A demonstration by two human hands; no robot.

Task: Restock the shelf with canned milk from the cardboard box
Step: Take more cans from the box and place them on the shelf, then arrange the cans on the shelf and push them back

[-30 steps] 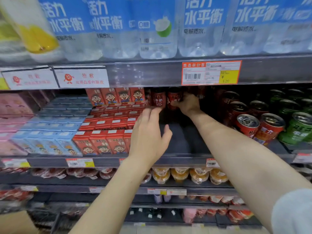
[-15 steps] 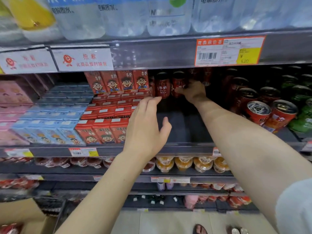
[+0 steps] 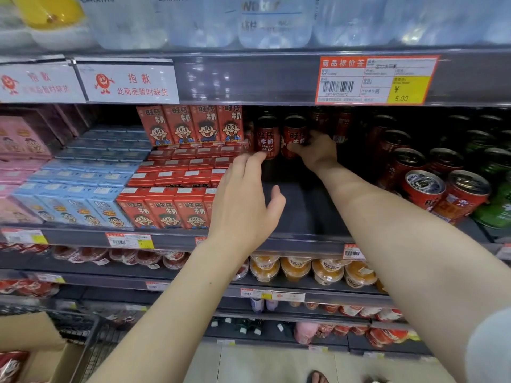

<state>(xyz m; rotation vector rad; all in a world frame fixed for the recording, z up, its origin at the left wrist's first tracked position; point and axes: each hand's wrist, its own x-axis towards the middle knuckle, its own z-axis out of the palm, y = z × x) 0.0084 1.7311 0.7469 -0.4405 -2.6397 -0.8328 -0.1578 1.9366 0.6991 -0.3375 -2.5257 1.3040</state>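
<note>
**Fingers round a milk can, back of the middle shelf**

Fingers [image 3: 306,140] of the right hand [image 3: 318,154] curl round a red can [image 3: 294,134], thumb low on its front. The can stands upright at the back of the shelf [image 3: 298,214], just beside a second can [image 3: 266,136] marked "Drink Milk". More cans stand dim behind.

The left hand [image 3: 243,205] hovers in front, fingers straight and loosely spread, holding nothing. Its tips are just under the second can; contact cannot be told.

- Left of the cans: red cartons [image 3: 166,211], blue cartons [image 3: 69,200], pink cartons [image 3: 16,136].
- Right: tipped cans [image 3: 423,186] on their sides, green cans [image 3: 497,205] beyond.
- Above: price tag [image 3: 376,80] reading 5.00, white sign [image 3: 127,84], bottles [image 3: 193,20].
- Below: fruit cups [image 3: 304,269].
- Bottom left: cardboard box [image 3: 27,333], open, red goods inside, blurred.
</note>
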